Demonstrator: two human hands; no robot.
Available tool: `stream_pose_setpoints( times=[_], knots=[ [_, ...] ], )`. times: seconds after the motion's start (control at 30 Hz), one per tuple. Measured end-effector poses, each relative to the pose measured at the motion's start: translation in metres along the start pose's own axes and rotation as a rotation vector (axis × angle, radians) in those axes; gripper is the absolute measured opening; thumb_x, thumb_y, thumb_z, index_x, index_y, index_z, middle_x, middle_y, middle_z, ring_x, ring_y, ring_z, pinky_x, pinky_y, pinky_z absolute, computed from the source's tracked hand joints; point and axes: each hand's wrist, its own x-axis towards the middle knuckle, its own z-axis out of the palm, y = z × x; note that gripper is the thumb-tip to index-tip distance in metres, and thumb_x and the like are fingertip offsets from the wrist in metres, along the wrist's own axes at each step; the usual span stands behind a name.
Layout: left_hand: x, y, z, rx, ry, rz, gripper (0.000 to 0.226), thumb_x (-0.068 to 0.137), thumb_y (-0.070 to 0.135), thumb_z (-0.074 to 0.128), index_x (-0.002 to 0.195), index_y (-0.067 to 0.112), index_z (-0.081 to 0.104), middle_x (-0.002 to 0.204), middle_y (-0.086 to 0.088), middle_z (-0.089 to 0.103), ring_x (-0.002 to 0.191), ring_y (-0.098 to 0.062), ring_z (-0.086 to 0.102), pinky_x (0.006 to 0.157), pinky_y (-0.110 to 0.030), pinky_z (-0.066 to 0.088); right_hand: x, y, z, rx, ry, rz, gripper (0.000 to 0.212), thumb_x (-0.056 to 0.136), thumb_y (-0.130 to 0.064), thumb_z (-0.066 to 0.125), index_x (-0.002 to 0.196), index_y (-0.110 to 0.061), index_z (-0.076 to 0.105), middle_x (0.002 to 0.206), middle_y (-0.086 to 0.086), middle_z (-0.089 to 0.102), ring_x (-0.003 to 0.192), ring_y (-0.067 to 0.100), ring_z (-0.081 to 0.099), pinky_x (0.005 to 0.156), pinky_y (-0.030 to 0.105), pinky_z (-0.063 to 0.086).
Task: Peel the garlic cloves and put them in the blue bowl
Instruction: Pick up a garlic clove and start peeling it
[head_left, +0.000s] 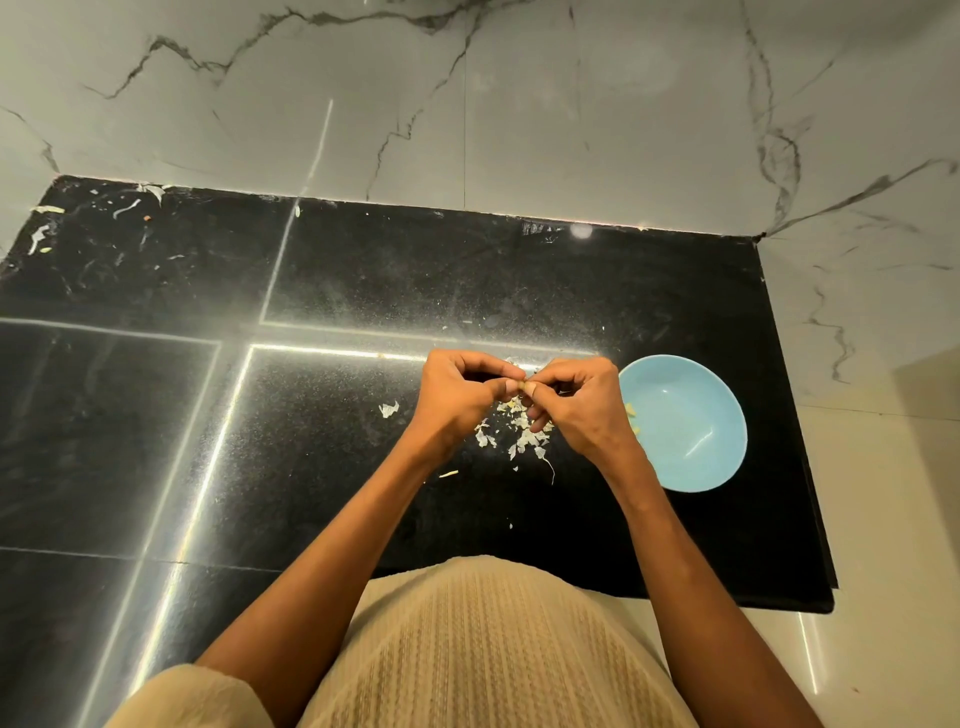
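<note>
Garlic clove (525, 387), barely visible, is pinched between the fingertips of the left hand (457, 395) and right hand (576, 402), both curled tight around it just left of the blue bowl (691, 462). Peeled pieces (632, 413) lie inside the bowl near its left rim. Papery skins (511, 434) litter the black counter (363, 270) beneath the hands, left of the bowl.

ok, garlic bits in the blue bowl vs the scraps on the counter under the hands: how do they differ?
The pale yellow garlic pieces look solid and chunky; the garlic skins are white, thin and flaky. The pieces sit inside the blue bowl by its left wall, partly hidden behind the right hand; the skins lie scattered on the black counter below both hands. The pieces are few, the skins many. Both are small and light-coloured.
</note>
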Motion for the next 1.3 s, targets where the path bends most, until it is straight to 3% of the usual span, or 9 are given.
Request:
stream_pose_setpoints(
  times=[0.23,0.43,0.73,0.9,1.07,1.3],
  knots=[
    [-0.001,0.001,0.002,0.055,0.075,0.037,0.012,0.081,-0.007,0.075,0.083,0.005,0.078,0.079,-0.009,0.077,0.073,-0.015,0.073,0.072,-0.025,0.059,-0.001,0.005,0.004,0.036,0.017,0.077,0.010,0.092,-0.003,0.071,0.088,-0.007,0.080,0.071,0.013,0.073,0.057,0.026,0.071,0.056,0.042,0.063],
    [-0.002,0.003,0.008,0.204,0.135,0.119,0.013,0.081,-0.003,0.076,0.082,0.010,0.080,0.078,-0.001,0.077,0.073,-0.011,0.074,0.071,-0.024,0.060,-0.002,-0.004,0.011,-0.068,0.107,0.062,0.012,0.087,-0.002,0.071,0.085,-0.007,0.082,0.071,0.004,0.075,0.057,0.016,0.073,0.055,0.032,0.062],
    [-0.002,-0.002,0.008,0.136,0.091,0.064,0.013,0.081,-0.004,0.076,0.081,0.009,0.080,0.079,-0.005,0.077,0.078,-0.019,0.076,0.077,-0.033,0.062,-0.005,-0.004,0.011,-0.211,0.160,-0.068,0.006,0.080,-0.012,0.077,0.076,-0.013,0.082,0.063,-0.007,0.072,0.054,0.008,0.068,0.054,0.026,0.057],
    [-0.002,-0.002,0.005,-0.059,0.047,-0.013,0.012,0.083,-0.008,0.073,0.086,0.003,0.077,0.083,-0.016,0.076,0.075,-0.023,0.072,0.073,-0.029,0.061,-0.003,-0.003,0.009,-0.113,0.122,-0.011,0.012,0.084,-0.011,0.078,0.072,-0.011,0.080,0.058,-0.001,0.070,0.047,0.017,0.067,0.049,0.039,0.059],
    [-0.001,-0.006,0.007,-0.053,0.055,-0.025,0.011,0.087,-0.004,0.071,0.090,0.004,0.078,0.084,-0.016,0.075,0.072,-0.016,0.068,0.071,-0.025,0.059,-0.004,0.000,0.010,-0.011,0.118,-0.001,0.012,0.086,-0.007,0.077,0.074,-0.005,0.079,0.062,0.004,0.071,0.047,0.021,0.067,0.047,0.047,0.058],
    [0.001,-0.007,0.004,0.022,0.025,0.000,0.010,0.089,0.004,0.071,0.091,0.008,0.080,0.083,-0.013,0.076,0.070,-0.015,0.066,0.071,-0.026,0.058,-0.005,0.002,0.009,-0.016,0.117,-0.023,0.011,0.087,-0.005,0.075,0.077,-0.006,0.080,0.063,0.003,0.071,0.048,0.019,0.067,0.046,0.032,0.056]
  ],
)
